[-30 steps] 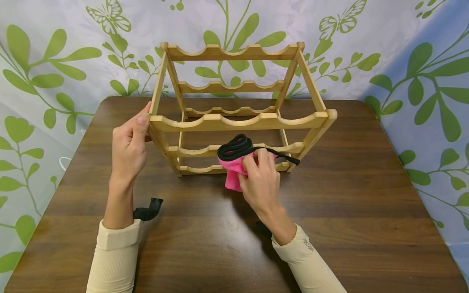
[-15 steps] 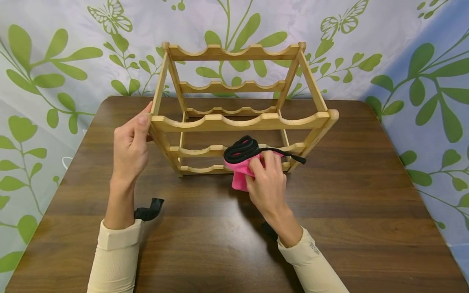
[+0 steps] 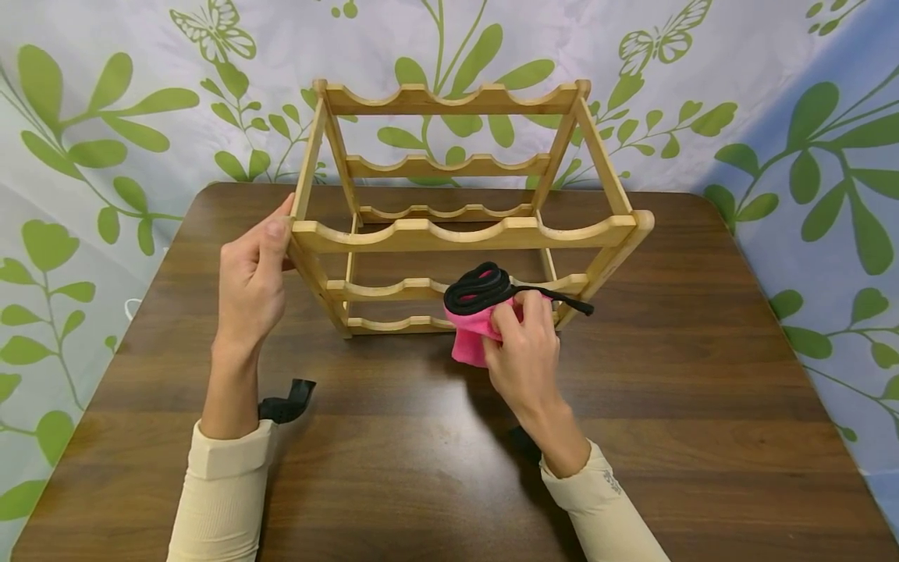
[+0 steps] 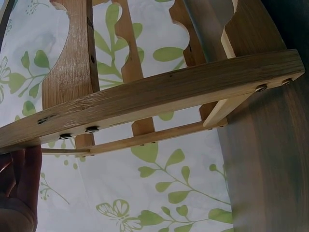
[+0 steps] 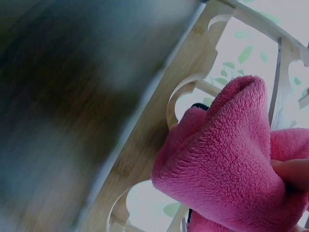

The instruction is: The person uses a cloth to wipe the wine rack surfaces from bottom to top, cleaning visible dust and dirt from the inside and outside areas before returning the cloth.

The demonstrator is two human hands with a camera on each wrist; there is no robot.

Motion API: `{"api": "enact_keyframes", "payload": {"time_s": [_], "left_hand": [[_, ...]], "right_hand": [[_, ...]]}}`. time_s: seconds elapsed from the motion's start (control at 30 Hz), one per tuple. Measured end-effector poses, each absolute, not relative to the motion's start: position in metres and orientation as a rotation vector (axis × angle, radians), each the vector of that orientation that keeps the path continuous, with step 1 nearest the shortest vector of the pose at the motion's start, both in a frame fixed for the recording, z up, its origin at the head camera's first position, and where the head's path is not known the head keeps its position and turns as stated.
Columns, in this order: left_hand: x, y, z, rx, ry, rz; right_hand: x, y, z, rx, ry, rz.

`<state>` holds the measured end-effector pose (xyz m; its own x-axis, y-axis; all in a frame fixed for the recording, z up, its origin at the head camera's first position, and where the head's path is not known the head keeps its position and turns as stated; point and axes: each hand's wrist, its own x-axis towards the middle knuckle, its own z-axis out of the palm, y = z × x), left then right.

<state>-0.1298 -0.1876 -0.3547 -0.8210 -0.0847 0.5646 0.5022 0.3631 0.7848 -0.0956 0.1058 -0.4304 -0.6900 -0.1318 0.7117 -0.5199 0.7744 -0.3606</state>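
A pale wooden wine rack (image 3: 463, 236) with scalloped rails stands upright towards the back of the table. At its front left post, near the top, my left hand (image 3: 251, 277) grips the wood with the thumb in front. In the left wrist view the fingers (image 4: 30, 169) show below the rack's side bar (image 4: 159, 92). Bunched in my right hand (image 3: 527, 351) is a pink fleecy cloth (image 3: 472, 343) with a black edge folded in loops on top and a black strip trailing right. The cloth overlaps the front middle rail; the right wrist view shows its fuzzy side (image 5: 227, 164) close to a scalloped rail (image 5: 145, 140).
The brown wooden table (image 3: 393, 468) reaches to a white backdrop (image 3: 267, 47) with green leaves and butterflies. A black strap end (image 3: 288, 402) sticks out beside the left forearm. A second dark piece shows under the right wrist.
My right hand has slid steadily to the right along the front of the rack, carrying the pink cloth. The left hand keeps its hold, and the rack stays in place.
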Motion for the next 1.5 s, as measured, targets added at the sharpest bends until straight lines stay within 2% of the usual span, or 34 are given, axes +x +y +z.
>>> {"api": "enact_keyframes", "payload": {"time_s": [0.23,1.2,1.5], "left_hand": [[-0.132,-0.190,-0.357,-0.378,-2.115,-1.443],[-0.134,-0.190,-0.357,-0.405,-2.110,-1.411],[-0.134,-0.190,-0.357,-0.400,-2.112,-1.420]], "right_hand": [[-0.098,0.111,-0.429,0.500,-2.263,0.733],[-0.092,0.157,-0.425,0.191,-2.314,0.724],[-0.080,0.145,-0.409,0.191,-2.341,0.721]]}}
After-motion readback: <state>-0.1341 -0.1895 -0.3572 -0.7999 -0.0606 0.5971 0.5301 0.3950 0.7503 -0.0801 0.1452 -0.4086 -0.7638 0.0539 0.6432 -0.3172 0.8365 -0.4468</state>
